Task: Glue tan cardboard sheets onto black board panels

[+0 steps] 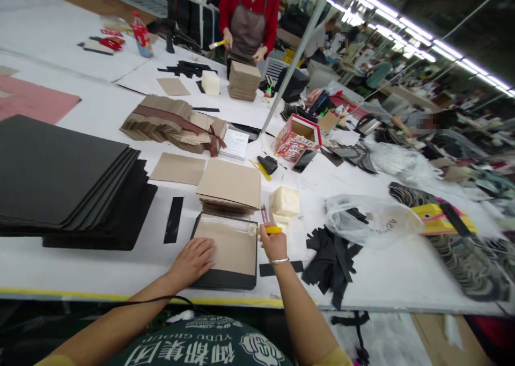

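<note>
- Tan card under black backing: that is the panel I am working on, lying flat at the near edge of the white table, and I place everything else from it.
- My right hand sits at the panel's far right corner, fingers curled closed around a yellow-handled brush whose pale tip points left along the panel's far edge.
- My left hand lies on the panel's near left corner, fingers spread flat and loose, gripping nothing, only pressing the piece down.
- I judge the step in hand to be a stroke along that far edge, where a pale, shiny band runs from the brush tip leftward; whether it is wet glue I cannot tell.
- The next move, as I see it, calls for a steady drag of the tip along the edge while my left palm keeps the panel from sliding.
- Just beyond the panel rests a stack of tan card sheets, touching or nearly touching its far edge.
- Right of that stack, beyond my right hand, stands a cream block-shaped container.
- Right of the panel lie black offcuts in a loose heap, with a clear plastic bag past them.
- Left of the panel, well apart, sits a pile of large black sheets.
- Far beyond the panel a person in a red top stands at another stack of card.
</note>
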